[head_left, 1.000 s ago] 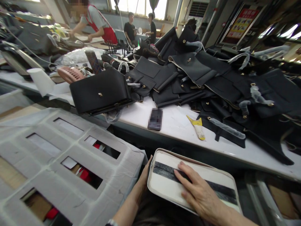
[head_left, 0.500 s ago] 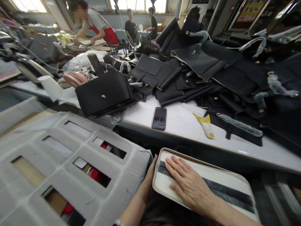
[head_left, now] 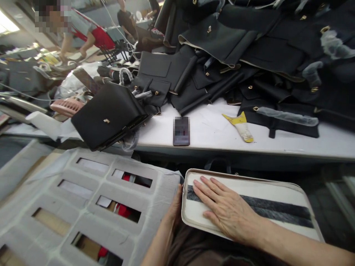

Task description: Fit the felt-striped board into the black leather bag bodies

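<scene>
Panel (head_left: 263, 188), wht w/ dark strips (head_left: 280, 205) already on, lies near right under R hand (head_left: 224, 208), flat w/ fingers slightly spread, L hand (head_left: 175, 203) at its left end, grip can't tell, remaining steps unclear, blk bag (head_left: 108, 111) far left, blk pieces (head_left: 235, 44) far right.

The right hand (head_left: 226, 210) lies spread on a white panel (head_left: 269, 190) (dark-banded lengthwise), the left hand (head_left: 175, 204) at its left end.
</scene>
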A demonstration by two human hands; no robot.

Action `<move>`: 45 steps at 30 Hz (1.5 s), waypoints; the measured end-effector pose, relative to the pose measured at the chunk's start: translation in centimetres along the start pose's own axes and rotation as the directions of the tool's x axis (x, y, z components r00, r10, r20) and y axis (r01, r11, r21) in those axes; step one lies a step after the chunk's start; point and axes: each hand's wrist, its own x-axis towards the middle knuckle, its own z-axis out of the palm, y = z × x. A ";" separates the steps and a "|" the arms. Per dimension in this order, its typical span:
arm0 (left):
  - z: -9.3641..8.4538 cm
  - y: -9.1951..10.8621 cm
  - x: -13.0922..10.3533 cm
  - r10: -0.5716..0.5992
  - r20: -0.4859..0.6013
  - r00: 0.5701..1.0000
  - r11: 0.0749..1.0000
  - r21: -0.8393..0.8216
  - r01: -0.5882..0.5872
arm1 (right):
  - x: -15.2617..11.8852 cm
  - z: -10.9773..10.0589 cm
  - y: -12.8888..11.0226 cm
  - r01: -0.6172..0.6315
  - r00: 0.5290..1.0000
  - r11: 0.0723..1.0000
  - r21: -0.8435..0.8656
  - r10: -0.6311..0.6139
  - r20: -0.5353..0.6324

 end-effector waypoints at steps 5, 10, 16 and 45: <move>-1.0 2.0 -1.7 0.170 -0.095 0.981 0.960 0.239 -0.143 | 0.0 0.4 -0.1 -0.016 1.000 1.000 0.010 0.016 -0.014; 0.7 4.9 -4.5 0.457 -0.111 0.883 0.623 0.748 -0.229 | 0.0 0.4 -0.1 -0.026 0.998 0.998 0.064 0.029 -0.049; 3.8 5.3 -6.4 0.653 0.107 0.750 0.097 0.970 -0.223 | -0.1 0.4 -0.2 -0.012 0.993 0.996 0.084 0.021 -0.114; 5.0 3.3 -6.2 0.609 0.475 0.634 -0.586 0.809 -0.043 | -0.3 0.9 -0.2 -0.023 0.993 0.993 0.115 0.036 -0.112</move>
